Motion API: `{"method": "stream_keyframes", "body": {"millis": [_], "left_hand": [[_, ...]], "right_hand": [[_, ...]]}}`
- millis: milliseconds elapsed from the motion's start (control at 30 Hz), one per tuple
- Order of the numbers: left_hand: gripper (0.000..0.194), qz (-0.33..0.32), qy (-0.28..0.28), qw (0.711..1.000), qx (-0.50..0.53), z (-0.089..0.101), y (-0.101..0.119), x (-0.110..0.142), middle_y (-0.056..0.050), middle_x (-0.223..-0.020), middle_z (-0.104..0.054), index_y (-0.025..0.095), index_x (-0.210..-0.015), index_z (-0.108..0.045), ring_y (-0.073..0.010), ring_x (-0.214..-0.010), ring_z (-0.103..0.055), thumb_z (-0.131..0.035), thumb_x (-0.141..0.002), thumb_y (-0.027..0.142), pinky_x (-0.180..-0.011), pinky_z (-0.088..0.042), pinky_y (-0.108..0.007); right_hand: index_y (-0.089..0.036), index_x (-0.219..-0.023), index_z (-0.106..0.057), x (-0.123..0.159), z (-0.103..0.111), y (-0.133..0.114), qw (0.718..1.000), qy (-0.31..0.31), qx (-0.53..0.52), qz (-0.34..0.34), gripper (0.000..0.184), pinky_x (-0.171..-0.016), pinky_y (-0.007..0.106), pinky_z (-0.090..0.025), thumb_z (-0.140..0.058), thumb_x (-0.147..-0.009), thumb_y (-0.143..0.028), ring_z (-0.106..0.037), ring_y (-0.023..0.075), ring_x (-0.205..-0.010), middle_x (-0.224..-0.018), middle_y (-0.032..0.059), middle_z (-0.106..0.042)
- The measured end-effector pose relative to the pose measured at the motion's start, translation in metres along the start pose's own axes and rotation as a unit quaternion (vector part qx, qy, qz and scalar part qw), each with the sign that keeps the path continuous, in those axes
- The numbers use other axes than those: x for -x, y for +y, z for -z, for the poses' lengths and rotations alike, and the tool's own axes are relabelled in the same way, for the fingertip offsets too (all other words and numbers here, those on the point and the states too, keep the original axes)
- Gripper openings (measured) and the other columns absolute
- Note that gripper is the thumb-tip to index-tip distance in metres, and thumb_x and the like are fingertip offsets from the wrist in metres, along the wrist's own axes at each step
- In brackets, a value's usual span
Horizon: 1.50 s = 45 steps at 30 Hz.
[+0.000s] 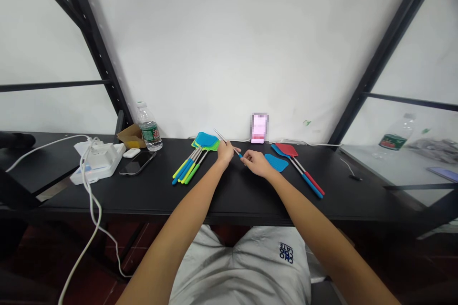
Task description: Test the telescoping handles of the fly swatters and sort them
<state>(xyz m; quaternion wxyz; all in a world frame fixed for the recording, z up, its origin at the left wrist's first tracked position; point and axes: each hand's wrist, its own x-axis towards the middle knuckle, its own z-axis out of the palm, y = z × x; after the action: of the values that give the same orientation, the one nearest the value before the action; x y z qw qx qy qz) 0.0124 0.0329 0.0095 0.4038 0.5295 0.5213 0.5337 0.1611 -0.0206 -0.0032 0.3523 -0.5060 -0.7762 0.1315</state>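
Note:
My left hand (225, 153) is closed round the metal shaft of a fly swatter handle (220, 135), whose bare tip points up and left. Between the fingertips of my right hand (256, 162) is the blue grip at its lower end. A loose blue fly swatter head (276, 163) lies flat on the table just right of my right hand. To the left of my left hand rests a pile of several fly swatters (195, 157) in blue, green and yellow. Farther right, a red fly swatter (304, 169) lies alongside a blue fly swatter (311, 184).
A lit phone (259, 128) leans on the wall behind the black table (236, 200). At left are a water bottle (149, 128), a cardboard box (131, 137), a dark phone (138, 163), a white case (131, 152) and a power strip (98, 162) with trailing cables.

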Motion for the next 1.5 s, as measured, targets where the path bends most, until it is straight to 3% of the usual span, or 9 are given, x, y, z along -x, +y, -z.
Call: {"method": "stream_keyframes", "body": {"millis": [167,300,633,867,1033,1133,1300,1367,1500], "left_hand": [[0.020,-0.021,-0.056,0.997,-0.057,-0.005,-0.003,0.005,-0.007,-0.073,-0.069,0.016,-0.078,-0.054,-0.0138,-0.056,-0.063,-0.048,-0.092,0.030,-0.048,-0.045,-0.022],[0.024,-0.051,-0.109,0.992,-0.040,-0.007,-0.001,0.010,-0.004,-0.067,-0.064,0.015,-0.071,-0.057,-0.0129,-0.057,-0.061,-0.052,-0.088,0.032,-0.046,-0.043,-0.020],[0.026,-0.125,-0.170,0.977,0.007,-0.004,0.009,0.021,0.000,-0.062,-0.057,0.014,-0.074,-0.064,-0.0114,-0.060,-0.055,-0.061,-0.079,0.039,-0.049,-0.040,-0.019],[0.027,-0.226,-0.151,0.962,-0.039,-0.007,0.007,0.021,-0.001,-0.067,-0.063,0.015,-0.079,-0.068,-0.0131,-0.067,-0.057,-0.057,-0.083,0.039,-0.063,-0.046,-0.023],[0.020,-0.252,-0.145,0.955,-0.055,-0.009,0.005,0.020,-0.003,-0.083,-0.070,0.016,-0.087,-0.068,-0.0153,-0.078,-0.063,-0.057,-0.083,0.033,-0.075,-0.048,-0.025],[0.017,-0.255,-0.120,0.956,-0.083,-0.008,0.006,0.019,-0.003,-0.079,-0.069,0.016,-0.079,-0.064,-0.0151,-0.076,-0.062,-0.056,-0.084,0.030,-0.074,-0.047,-0.026],[0.016,-0.232,-0.077,0.965,-0.096,-0.003,0.005,0.015,-0.002,-0.080,-0.069,0.019,-0.081,-0.053,-0.0133,-0.073,-0.063,-0.045,-0.092,0.026,-0.072,-0.047,-0.025],[0.016,-0.247,-0.063,0.957,-0.141,0.000,0.004,0.014,-0.002,-0.078,-0.068,0.020,-0.084,-0.051,-0.0137,-0.071,-0.062,-0.041,-0.094,0.026,-0.071,-0.045,-0.026],[0.015,-0.293,-0.026,0.917,-0.270,0.004,0.006,0.017,-0.005,-0.082,-0.066,0.020,-0.091,-0.055,-0.0174,-0.077,-0.061,-0.041,-0.095,0.024,-0.074,-0.044,-0.029]], "right_hand": [[-0.020,-0.075,-0.056,-0.001,0.000,0.002,0.999,0.033,0.020,-0.004,0.018,-0.060,0.024,-0.039,-0.054,-0.088,-0.032,-0.056,0.0139,-0.064,-0.072,0.0011,-0.065],[-0.020,-0.077,-0.056,-0.002,0.000,0.005,0.998,0.066,0.021,-0.010,0.014,-0.062,0.024,-0.039,-0.055,-0.087,-0.030,-0.057,0.0142,-0.066,-0.074,0.0012,-0.066],[-0.020,-0.079,-0.060,-0.005,0.002,0.004,0.992,0.122,0.006,0.006,0.011,-0.063,0.026,-0.042,-0.054,-0.085,-0.027,-0.059,0.0155,-0.065,-0.072,0.0015,-0.066],[-0.020,-0.075,-0.055,-0.004,0.006,-0.001,0.986,0.161,-0.029,0.011,0.012,-0.060,0.026,-0.041,-0.054,-0.083,-0.029,-0.057,0.0151,-0.061,-0.069,0.0008,-0.064],[-0.020,-0.075,-0.057,-0.003,0.006,-0.001,0.985,0.169,-0.034,0.005,0.015,-0.060,0.026,-0.041,-0.053,-0.084,-0.032,-0.057,0.0149,-0.060,-0.068,0.0004,-0.063],[-0.020,-0.079,-0.059,-0.004,0.007,0.000,0.986,0.162,-0.040,-0.007,0.017,-0.062,0.026,-0.044,-0.055,-0.083,-0.036,-0.059,0.0157,-0.063,-0.070,0.0008,-0.065],[-0.018,-0.083,-0.062,-0.009,0.018,0.011,0.977,0.174,0.065,-0.109,0.026,-0.077,0.030,-0.046,-0.051,-0.086,-0.041,-0.063,0.0209,-0.082,-0.084,0.0074,-0.068],[-0.016,-0.091,-0.064,-0.009,0.026,0.019,0.962,0.147,0.142,-0.182,0.032,-0.086,0.034,-0.044,-0.053,-0.086,-0.046,-0.061,0.0259,-0.097,-0.096,0.0133,-0.067],[-0.010,-0.116,-0.060,-0.005,0.043,0.030,0.926,0.050,0.219,-0.304,0.065,-0.095,0.045,-0.040,-0.054,-0.081,-0.064,-0.051,0.0363,-0.118,-0.122,0.0237,-0.056]]}}
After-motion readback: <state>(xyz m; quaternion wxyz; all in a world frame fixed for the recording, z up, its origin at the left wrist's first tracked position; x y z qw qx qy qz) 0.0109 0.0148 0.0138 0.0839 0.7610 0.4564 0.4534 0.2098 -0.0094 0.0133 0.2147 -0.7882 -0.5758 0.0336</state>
